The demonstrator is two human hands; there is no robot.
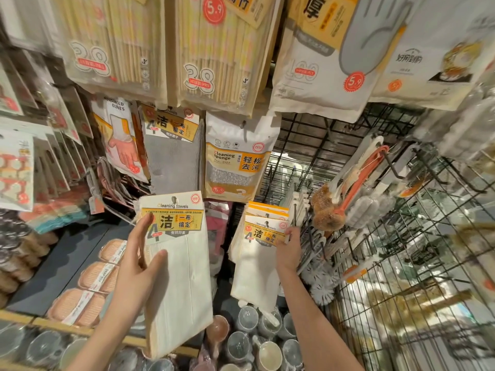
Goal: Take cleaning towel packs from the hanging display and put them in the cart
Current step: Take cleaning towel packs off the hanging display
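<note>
Left hand (139, 266) grasping white towel pack (176, 263), clear of its peg; right hand (288, 246) pinching front hanging pack (263, 234), w/ more packs behind. Risk: hang-hole snagging on hook, dragging rear packs off onto cups (257, 341) below. Cart not visible

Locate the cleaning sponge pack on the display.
In the head view, the cleaning sponge pack hangs centre, right of the grey towel pack, above the white packs the right hand touches.
</note>
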